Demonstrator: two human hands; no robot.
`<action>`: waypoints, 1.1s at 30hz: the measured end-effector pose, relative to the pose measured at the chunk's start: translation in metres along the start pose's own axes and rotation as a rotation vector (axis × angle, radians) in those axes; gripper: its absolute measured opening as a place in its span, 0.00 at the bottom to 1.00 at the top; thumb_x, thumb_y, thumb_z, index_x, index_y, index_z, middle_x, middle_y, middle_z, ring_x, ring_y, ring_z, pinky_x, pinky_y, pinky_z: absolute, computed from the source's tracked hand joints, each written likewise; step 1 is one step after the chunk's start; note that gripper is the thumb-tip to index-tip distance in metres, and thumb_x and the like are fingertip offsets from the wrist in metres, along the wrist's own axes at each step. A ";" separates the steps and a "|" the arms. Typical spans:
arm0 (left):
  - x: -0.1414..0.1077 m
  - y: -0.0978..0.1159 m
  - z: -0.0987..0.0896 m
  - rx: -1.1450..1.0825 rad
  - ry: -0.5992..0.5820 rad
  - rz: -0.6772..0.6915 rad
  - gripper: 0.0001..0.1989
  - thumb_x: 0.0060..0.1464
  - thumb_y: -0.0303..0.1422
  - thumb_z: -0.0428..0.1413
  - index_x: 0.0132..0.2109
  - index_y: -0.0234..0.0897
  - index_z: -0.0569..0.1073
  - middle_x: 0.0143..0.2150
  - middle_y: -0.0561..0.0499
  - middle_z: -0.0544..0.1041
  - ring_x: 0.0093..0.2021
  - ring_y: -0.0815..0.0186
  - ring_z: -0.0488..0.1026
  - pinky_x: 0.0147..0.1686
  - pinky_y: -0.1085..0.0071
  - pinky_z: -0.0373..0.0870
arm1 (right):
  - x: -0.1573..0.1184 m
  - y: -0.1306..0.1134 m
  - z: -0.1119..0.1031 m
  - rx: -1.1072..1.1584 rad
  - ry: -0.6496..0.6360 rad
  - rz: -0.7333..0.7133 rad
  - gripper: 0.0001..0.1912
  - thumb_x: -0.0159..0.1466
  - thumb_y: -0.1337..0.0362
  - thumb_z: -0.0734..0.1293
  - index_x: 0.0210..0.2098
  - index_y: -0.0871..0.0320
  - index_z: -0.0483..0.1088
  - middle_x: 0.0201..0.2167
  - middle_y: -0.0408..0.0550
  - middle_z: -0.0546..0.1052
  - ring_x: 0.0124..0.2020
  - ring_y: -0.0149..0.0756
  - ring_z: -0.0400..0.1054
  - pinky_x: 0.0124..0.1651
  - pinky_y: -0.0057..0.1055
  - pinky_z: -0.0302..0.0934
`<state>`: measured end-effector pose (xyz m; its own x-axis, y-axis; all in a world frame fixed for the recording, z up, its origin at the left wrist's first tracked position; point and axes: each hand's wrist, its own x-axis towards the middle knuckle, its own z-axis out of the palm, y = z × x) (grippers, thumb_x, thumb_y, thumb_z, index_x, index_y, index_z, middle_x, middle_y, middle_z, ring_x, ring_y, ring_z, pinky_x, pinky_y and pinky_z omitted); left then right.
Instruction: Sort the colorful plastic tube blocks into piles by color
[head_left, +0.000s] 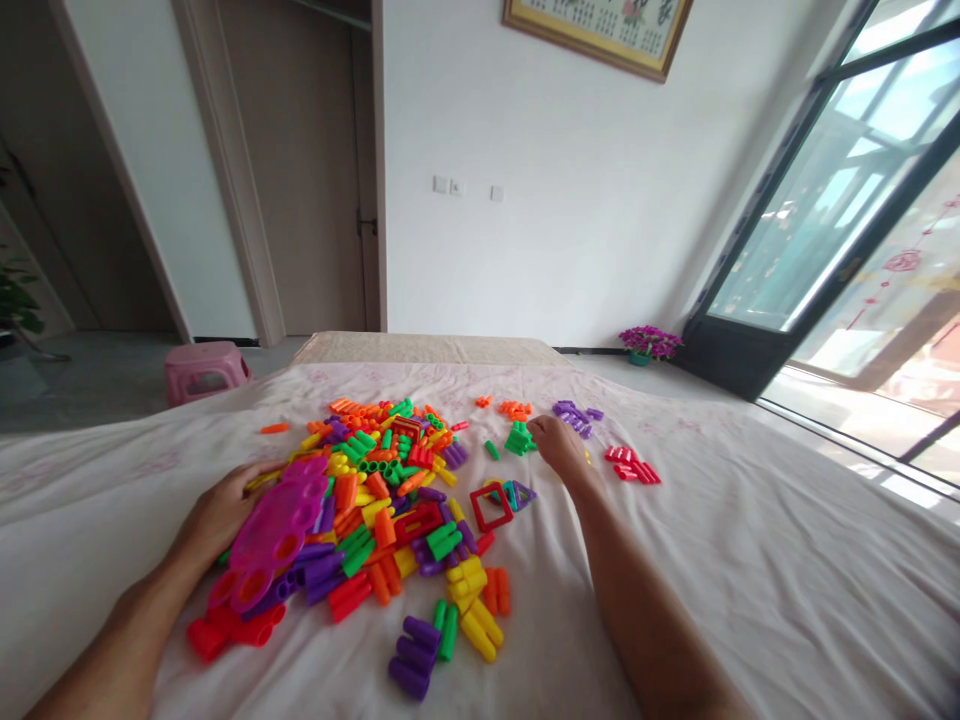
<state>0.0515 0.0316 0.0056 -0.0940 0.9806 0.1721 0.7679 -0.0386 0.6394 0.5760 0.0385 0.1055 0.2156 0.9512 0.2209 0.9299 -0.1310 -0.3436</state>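
A large heap of plastic pieces (382, 475) in orange, yellow, green, purple and red lies on the cloth. My left hand (234, 500) is at the heap's left side, beside a magenta plate-like piece (277, 515); its fingertips are partly hidden near yellow pieces. My right hand (555, 440) is closed, beside a small green group (519, 438); what its fingers hold is hidden. Around it lie an orange group (515, 409), a purple group (576, 417) and a red group (632, 465). A red square frame (491, 508) and a teal-and-purple triangular piece (519, 495) lie nearer me.
A pale patterned cloth (735, 560) covers the surface, with folds at the right. Behind its far edge stands a beige covered block (435, 349). A pink stool (206, 372) is at the left, and magenta flowers (651, 341) stand on the floor.
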 end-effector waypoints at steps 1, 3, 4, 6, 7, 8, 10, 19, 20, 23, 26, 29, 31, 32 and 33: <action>0.000 0.000 0.000 0.000 0.003 0.000 0.27 0.55 0.48 0.50 0.55 0.38 0.76 0.59 0.45 0.77 0.58 0.56 0.74 0.59 0.65 0.67 | 0.000 0.000 -0.002 -0.010 0.020 0.004 0.17 0.66 0.61 0.59 0.30 0.60 0.77 0.27 0.50 0.77 0.29 0.34 0.68 0.29 0.28 0.47; 0.000 0.000 0.000 0.003 0.009 -0.001 0.27 0.55 0.48 0.50 0.55 0.38 0.76 0.59 0.44 0.76 0.58 0.56 0.73 0.59 0.64 0.66 | -0.001 -0.004 -0.005 0.002 0.042 -0.030 0.16 0.66 0.61 0.60 0.32 0.60 0.78 0.28 0.50 0.78 0.30 0.34 0.69 0.30 0.27 0.49; 0.000 0.000 0.000 0.005 0.010 -0.003 0.27 0.55 0.48 0.50 0.55 0.38 0.76 0.59 0.44 0.76 0.58 0.56 0.74 0.59 0.64 0.67 | -0.002 -0.007 -0.006 0.018 0.032 -0.064 0.16 0.65 0.61 0.60 0.33 0.59 0.78 0.28 0.50 0.78 0.30 0.35 0.69 0.31 0.27 0.50; 0.000 0.000 0.000 0.010 0.003 -0.012 0.27 0.55 0.47 0.50 0.56 0.37 0.76 0.59 0.44 0.76 0.58 0.56 0.74 0.59 0.64 0.67 | -0.003 -0.014 -0.006 0.059 -0.034 -0.159 0.14 0.64 0.62 0.62 0.34 0.59 0.79 0.28 0.48 0.79 0.31 0.34 0.70 0.32 0.26 0.53; 0.000 0.000 0.000 0.012 -0.001 -0.017 0.27 0.55 0.47 0.50 0.56 0.37 0.75 0.60 0.44 0.76 0.58 0.56 0.74 0.59 0.64 0.67 | -0.004 -0.018 -0.005 0.081 -0.082 -0.216 0.13 0.64 0.63 0.62 0.34 0.59 0.80 0.28 0.48 0.79 0.31 0.34 0.71 0.32 0.26 0.54; 0.000 0.000 0.000 0.015 -0.004 -0.022 0.27 0.55 0.47 0.50 0.56 0.38 0.75 0.60 0.44 0.76 0.58 0.56 0.74 0.59 0.64 0.67 | -0.006 -0.023 -0.003 0.102 -0.133 -0.271 0.12 0.63 0.63 0.63 0.35 0.59 0.80 0.29 0.47 0.80 0.32 0.34 0.71 0.33 0.26 0.55; 0.000 0.000 0.000 0.023 -0.005 -0.028 0.27 0.56 0.47 0.50 0.57 0.38 0.75 0.60 0.44 0.76 0.58 0.55 0.74 0.59 0.63 0.67 | -0.011 -0.032 0.000 0.144 -0.228 -0.373 0.11 0.61 0.65 0.65 0.37 0.57 0.80 0.33 0.46 0.81 0.34 0.34 0.73 0.35 0.25 0.58; -0.002 0.006 -0.001 0.009 0.001 -0.017 0.27 0.55 0.47 0.50 0.56 0.36 0.75 0.59 0.43 0.76 0.58 0.55 0.74 0.59 0.62 0.67 | -0.037 -0.065 0.022 0.162 -0.460 -0.601 0.12 0.60 0.65 0.69 0.43 0.55 0.80 0.38 0.45 0.82 0.36 0.34 0.75 0.36 0.24 0.60; -0.003 0.006 -0.001 0.009 0.003 -0.020 0.27 0.55 0.47 0.50 0.55 0.37 0.75 0.59 0.43 0.77 0.57 0.55 0.74 0.59 0.63 0.67 | -0.040 -0.068 0.024 0.144 -0.453 -0.610 0.12 0.60 0.63 0.70 0.43 0.55 0.80 0.39 0.46 0.82 0.37 0.35 0.75 0.37 0.25 0.60; -0.003 0.008 -0.003 0.016 -0.002 -0.026 0.27 0.55 0.46 0.50 0.56 0.37 0.76 0.59 0.44 0.77 0.57 0.56 0.75 0.57 0.65 0.68 | -0.048 -0.078 0.032 0.087 -0.442 -0.662 0.12 0.61 0.61 0.71 0.43 0.55 0.80 0.41 0.48 0.81 0.41 0.37 0.74 0.40 0.27 0.60; -0.004 0.009 -0.004 0.019 0.006 -0.022 0.26 0.55 0.46 0.51 0.55 0.38 0.76 0.58 0.45 0.77 0.56 0.56 0.75 0.55 0.67 0.70 | -0.057 -0.085 0.039 0.027 -0.427 -0.706 0.11 0.62 0.63 0.71 0.44 0.55 0.79 0.42 0.48 0.81 0.43 0.38 0.73 0.42 0.28 0.59; -0.004 0.010 -0.004 0.018 0.010 -0.016 0.27 0.54 0.47 0.51 0.55 0.38 0.76 0.58 0.44 0.78 0.56 0.55 0.76 0.55 0.65 0.71 | -0.062 -0.088 0.044 -0.003 -0.397 -0.723 0.09 0.65 0.63 0.68 0.44 0.55 0.79 0.41 0.49 0.81 0.43 0.38 0.72 0.42 0.29 0.58; -0.004 0.009 -0.004 0.016 0.003 0.000 0.27 0.54 0.47 0.50 0.55 0.37 0.76 0.58 0.43 0.78 0.56 0.54 0.75 0.56 0.64 0.70 | -0.061 -0.088 0.046 -0.018 -0.389 -0.717 0.10 0.67 0.61 0.67 0.43 0.56 0.79 0.41 0.50 0.81 0.42 0.37 0.72 0.41 0.29 0.58; -0.003 0.008 -0.004 0.015 0.001 0.007 0.27 0.54 0.46 0.50 0.54 0.37 0.76 0.58 0.43 0.78 0.56 0.54 0.75 0.56 0.63 0.70 | -0.060 -0.088 0.045 -0.013 -0.388 -0.705 0.10 0.67 0.60 0.67 0.42 0.56 0.79 0.40 0.49 0.81 0.40 0.37 0.72 0.39 0.28 0.57; -0.003 0.007 -0.003 0.015 0.001 0.010 0.27 0.54 0.46 0.50 0.54 0.36 0.76 0.57 0.43 0.78 0.56 0.54 0.75 0.56 0.63 0.70 | -0.057 -0.086 0.044 0.009 -0.381 -0.685 0.10 0.67 0.59 0.67 0.42 0.55 0.79 0.39 0.49 0.81 0.39 0.36 0.72 0.38 0.28 0.57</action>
<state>0.0552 0.0281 0.0125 -0.0870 0.9799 0.1797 0.7785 -0.0457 0.6260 0.4703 0.0077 0.0819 -0.5242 0.8496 0.0582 0.8159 0.5207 -0.2514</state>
